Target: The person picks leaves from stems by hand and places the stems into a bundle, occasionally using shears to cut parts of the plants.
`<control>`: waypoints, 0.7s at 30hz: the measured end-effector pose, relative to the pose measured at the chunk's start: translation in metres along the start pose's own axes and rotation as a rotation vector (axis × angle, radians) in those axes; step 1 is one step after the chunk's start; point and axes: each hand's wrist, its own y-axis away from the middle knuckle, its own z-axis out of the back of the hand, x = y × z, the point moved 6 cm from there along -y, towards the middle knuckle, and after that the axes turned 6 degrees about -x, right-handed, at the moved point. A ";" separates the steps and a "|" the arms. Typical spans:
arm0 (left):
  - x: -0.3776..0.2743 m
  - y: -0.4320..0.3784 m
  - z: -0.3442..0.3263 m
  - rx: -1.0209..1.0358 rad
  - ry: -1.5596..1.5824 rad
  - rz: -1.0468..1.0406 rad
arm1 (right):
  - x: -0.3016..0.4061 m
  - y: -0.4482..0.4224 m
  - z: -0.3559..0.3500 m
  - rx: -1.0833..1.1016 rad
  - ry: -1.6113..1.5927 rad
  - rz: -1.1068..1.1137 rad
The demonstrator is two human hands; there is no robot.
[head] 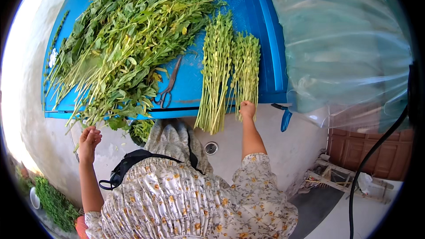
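Observation:
My right hand (248, 109) is closed around the lower stems of a small bundle of podded green stalks (247, 59), probably sesame, at the front edge of a blue metal cargo bed (186, 101). Just left of that bundle lies a larger one of similar stripped stalks (215, 69), its cut ends jutting past the edge. A big heap of leafy stalks (132, 36) covers the left and middle of the bed. My left hand (89, 139) is below the heap's stem ends, fingers partly curled; whether it pinches a stem is unclear. Dark metal scissors (168, 84) lie between heap and bundles.
Clear plastic sheeting (345, 56) hangs on the right. Beneath the bed's edge, a container of leaves (141, 131) stands by my legs. A round drain (211, 148) is set in the concrete floor. A wooden frame (345, 179) lies at lower right, and green plants (54, 202) at lower left.

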 end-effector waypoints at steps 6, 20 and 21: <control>-0.007 0.004 -0.008 -0.017 -0.077 0.019 | -0.013 -0.018 -0.029 0.136 0.172 -0.209; 0.034 0.021 0.026 -0.180 0.063 0.010 | 0.165 0.151 -0.170 0.759 -0.088 0.453; 0.032 0.023 0.027 -0.182 0.072 0.001 | 0.191 0.179 -0.184 0.828 -0.025 0.593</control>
